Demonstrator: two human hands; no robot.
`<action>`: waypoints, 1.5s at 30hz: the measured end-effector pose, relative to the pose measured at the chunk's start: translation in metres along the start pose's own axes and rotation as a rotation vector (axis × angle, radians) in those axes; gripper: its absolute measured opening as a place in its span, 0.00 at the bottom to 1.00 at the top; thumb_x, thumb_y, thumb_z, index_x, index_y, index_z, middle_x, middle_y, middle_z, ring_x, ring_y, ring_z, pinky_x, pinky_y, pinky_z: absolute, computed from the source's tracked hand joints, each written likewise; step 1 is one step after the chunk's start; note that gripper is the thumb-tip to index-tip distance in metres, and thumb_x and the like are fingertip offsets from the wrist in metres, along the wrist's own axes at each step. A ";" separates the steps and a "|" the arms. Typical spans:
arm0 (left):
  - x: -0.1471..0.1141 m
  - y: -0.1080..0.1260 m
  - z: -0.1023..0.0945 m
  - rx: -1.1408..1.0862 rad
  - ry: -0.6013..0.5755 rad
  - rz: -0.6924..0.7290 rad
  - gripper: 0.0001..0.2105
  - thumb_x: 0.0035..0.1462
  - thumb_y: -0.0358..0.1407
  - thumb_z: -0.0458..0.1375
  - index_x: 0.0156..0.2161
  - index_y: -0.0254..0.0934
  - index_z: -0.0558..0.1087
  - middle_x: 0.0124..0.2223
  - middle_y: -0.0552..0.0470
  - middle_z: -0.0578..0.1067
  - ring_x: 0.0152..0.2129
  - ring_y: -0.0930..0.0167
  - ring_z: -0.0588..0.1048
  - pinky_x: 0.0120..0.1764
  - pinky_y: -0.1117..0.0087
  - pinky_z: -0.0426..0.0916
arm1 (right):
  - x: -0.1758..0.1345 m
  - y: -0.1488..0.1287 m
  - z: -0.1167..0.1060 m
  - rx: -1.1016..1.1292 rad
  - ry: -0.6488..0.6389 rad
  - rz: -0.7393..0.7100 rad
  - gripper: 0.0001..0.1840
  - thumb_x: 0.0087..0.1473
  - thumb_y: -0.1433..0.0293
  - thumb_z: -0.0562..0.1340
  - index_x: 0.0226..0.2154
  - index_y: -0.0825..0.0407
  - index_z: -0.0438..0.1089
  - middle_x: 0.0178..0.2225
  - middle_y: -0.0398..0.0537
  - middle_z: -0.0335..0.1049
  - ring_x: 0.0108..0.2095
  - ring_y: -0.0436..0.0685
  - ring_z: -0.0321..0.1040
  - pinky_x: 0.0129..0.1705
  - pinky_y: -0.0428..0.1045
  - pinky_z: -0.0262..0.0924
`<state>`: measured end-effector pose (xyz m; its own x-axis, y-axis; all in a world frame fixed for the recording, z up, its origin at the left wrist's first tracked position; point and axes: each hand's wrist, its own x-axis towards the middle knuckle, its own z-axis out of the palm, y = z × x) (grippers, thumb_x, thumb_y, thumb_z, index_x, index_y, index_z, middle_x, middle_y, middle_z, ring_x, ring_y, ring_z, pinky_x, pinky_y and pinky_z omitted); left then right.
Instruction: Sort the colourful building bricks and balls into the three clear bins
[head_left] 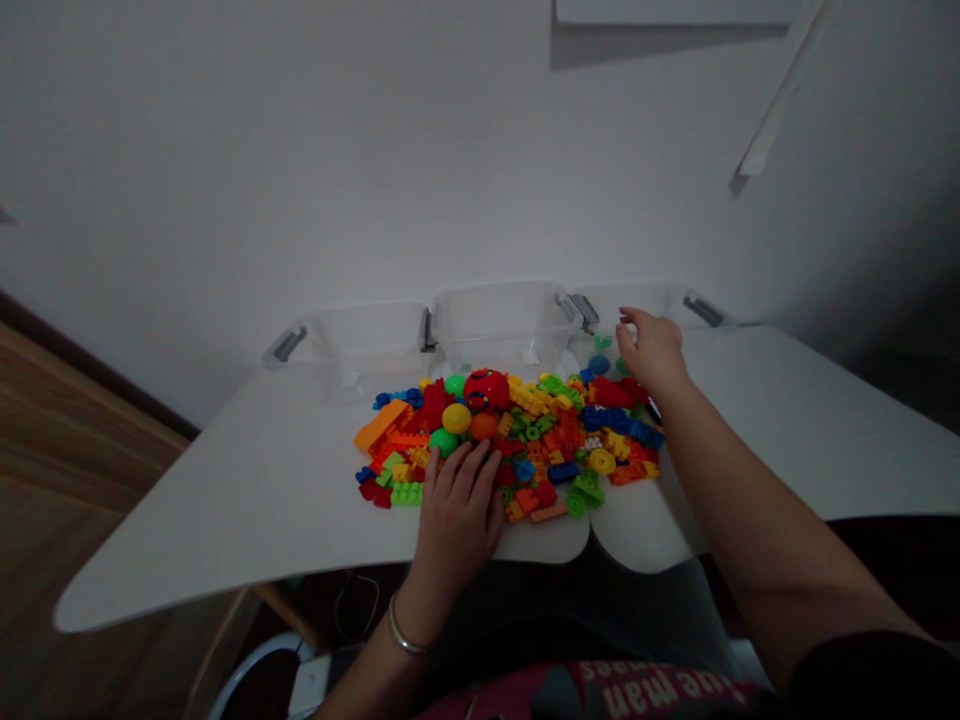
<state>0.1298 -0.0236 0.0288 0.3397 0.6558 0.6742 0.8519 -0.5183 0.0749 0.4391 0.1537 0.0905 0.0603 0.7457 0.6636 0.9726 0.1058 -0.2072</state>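
My left hand (459, 505) lies palm down on the near edge of a pile of plastic building blocks, its fingers stretched out. Just beyond its fingertips are a green ball (444, 442), an orange ball (484, 426) and a yellow ball (456, 418). A red ball-like piece with dark markings (486, 390) sits behind them. My right hand (654, 350) is raised over the right clear bin (637, 297), thumb and forefinger apart with nothing visible between them. A blue rounded piece (599, 365) and a small light green piece (602, 342) show through that bin's wall.
A middle clear bin (502, 300) and a left clear bin (367, 325) stand beside it along the wall. Grey latches sit at their ends. Blocks cover the centre of the white table (247, 480), whose near edge has a notch.
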 end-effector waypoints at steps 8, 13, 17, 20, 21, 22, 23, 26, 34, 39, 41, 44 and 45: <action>0.002 0.002 -0.001 -0.005 -0.014 -0.009 0.19 0.60 0.30 0.53 0.56 0.35 0.70 0.57 0.43 0.74 0.54 0.58 0.69 0.61 0.44 0.54 | -0.027 -0.079 -0.038 0.376 0.143 -0.236 0.19 0.60 0.65 0.54 0.52 0.50 0.68 0.52 0.54 0.72 0.54 0.64 0.65 0.57 0.61 0.56; 0.002 0.002 0.000 0.001 -0.017 0.001 0.18 0.60 0.30 0.53 0.56 0.34 0.70 0.55 0.42 0.75 0.53 0.57 0.70 0.60 0.43 0.56 | -0.053 -0.139 -0.044 0.563 -0.204 -0.572 0.19 0.58 0.66 0.57 0.52 0.49 0.69 0.51 0.51 0.73 0.53 0.62 0.65 0.59 0.60 0.56; 0.002 0.002 0.000 0.017 -0.004 0.005 0.16 0.59 0.31 0.53 0.52 0.32 0.72 0.50 0.41 0.77 0.51 0.57 0.71 0.60 0.43 0.58 | -0.070 -0.168 -0.038 0.495 -0.345 -0.662 0.22 0.58 0.66 0.61 0.54 0.50 0.69 0.55 0.49 0.71 0.60 0.64 0.58 0.66 0.63 0.47; 0.002 0.001 0.001 0.030 -0.006 0.023 0.14 0.59 0.31 0.53 0.49 0.31 0.74 0.47 0.40 0.78 0.50 0.56 0.71 0.59 0.44 0.60 | -0.076 -0.179 -0.031 0.426 -0.367 -0.666 0.24 0.58 0.64 0.61 0.57 0.49 0.67 0.57 0.49 0.69 0.62 0.66 0.55 0.68 0.68 0.38; 0.002 0.001 0.002 0.032 -0.010 0.028 0.14 0.59 0.31 0.53 0.49 0.31 0.74 0.47 0.41 0.78 0.50 0.56 0.71 0.59 0.44 0.60 | -0.077 -0.181 -0.029 0.414 -0.365 -0.665 0.24 0.59 0.64 0.61 0.58 0.48 0.67 0.57 0.49 0.69 0.62 0.66 0.55 0.68 0.69 0.37; 0.003 0.001 0.002 0.032 -0.013 0.032 0.14 0.59 0.31 0.53 0.49 0.32 0.74 0.46 0.41 0.78 0.50 0.56 0.71 0.59 0.44 0.60 | -0.077 -0.183 -0.027 0.407 -0.364 -0.663 0.24 0.60 0.64 0.60 0.58 0.47 0.67 0.58 0.48 0.68 0.62 0.66 0.54 0.68 0.69 0.37; 0.003 0.001 0.003 0.030 -0.015 0.034 0.15 0.59 0.31 0.53 0.50 0.32 0.74 0.46 0.41 0.78 0.51 0.55 0.70 0.59 0.44 0.59 | -0.077 -0.185 -0.024 0.401 -0.362 -0.660 0.23 0.61 0.64 0.60 0.57 0.47 0.67 0.58 0.48 0.68 0.62 0.65 0.55 0.68 0.69 0.38; 0.003 0.000 0.005 0.016 -0.022 0.041 0.15 0.59 0.31 0.53 0.50 0.32 0.73 0.47 0.41 0.78 0.51 0.55 0.70 0.60 0.43 0.58 | -0.075 -0.187 -0.017 0.387 -0.365 -0.662 0.19 0.61 0.66 0.59 0.55 0.47 0.70 0.55 0.47 0.71 0.62 0.65 0.56 0.68 0.69 0.37; 0.003 0.001 0.007 -0.012 -0.031 0.021 0.15 0.60 0.31 0.52 0.50 0.32 0.73 0.48 0.42 0.78 0.50 0.57 0.72 0.61 0.44 0.56 | -0.081 -0.173 -0.023 0.568 -0.266 -0.580 0.19 0.57 0.71 0.61 0.52 0.48 0.71 0.50 0.48 0.74 0.57 0.62 0.62 0.68 0.64 0.42; 0.003 0.002 0.006 -0.043 -0.062 -0.011 0.17 0.61 0.31 0.52 0.54 0.35 0.71 0.52 0.44 0.77 0.50 0.59 0.72 0.62 0.44 0.54 | -0.083 -0.144 -0.038 0.729 -0.131 -0.468 0.18 0.59 0.70 0.58 0.52 0.46 0.68 0.53 0.49 0.72 0.55 0.59 0.66 0.62 0.62 0.54; 0.003 0.003 0.005 -0.049 -0.057 -0.016 0.17 0.61 0.31 0.52 0.55 0.35 0.71 0.53 0.45 0.77 0.50 0.59 0.72 0.62 0.45 0.54 | -0.076 -0.127 -0.039 0.712 -0.027 -0.423 0.17 0.59 0.68 0.58 0.51 0.46 0.67 0.52 0.51 0.72 0.54 0.60 0.66 0.60 0.62 0.57; 0.002 0.004 0.004 -0.057 -0.052 -0.021 0.17 0.61 0.31 0.53 0.55 0.35 0.71 0.53 0.45 0.77 0.49 0.60 0.72 0.62 0.46 0.54 | -0.056 -0.096 -0.037 0.634 0.159 -0.259 0.17 0.58 0.66 0.58 0.51 0.48 0.66 0.50 0.55 0.71 0.52 0.62 0.67 0.55 0.61 0.62; 0.002 0.004 0.004 -0.059 -0.053 -0.021 0.17 0.61 0.31 0.53 0.55 0.35 0.71 0.53 0.46 0.77 0.49 0.60 0.72 0.62 0.46 0.53 | -0.049 -0.085 -0.035 0.608 0.229 -0.188 0.18 0.58 0.66 0.58 0.51 0.49 0.65 0.50 0.56 0.70 0.52 0.63 0.67 0.53 0.60 0.63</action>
<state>0.1355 -0.0222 0.0274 0.3439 0.6941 0.6324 0.8347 -0.5344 0.1326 0.3611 0.0855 0.1008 0.0139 0.5271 0.8497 0.6755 0.6216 -0.3967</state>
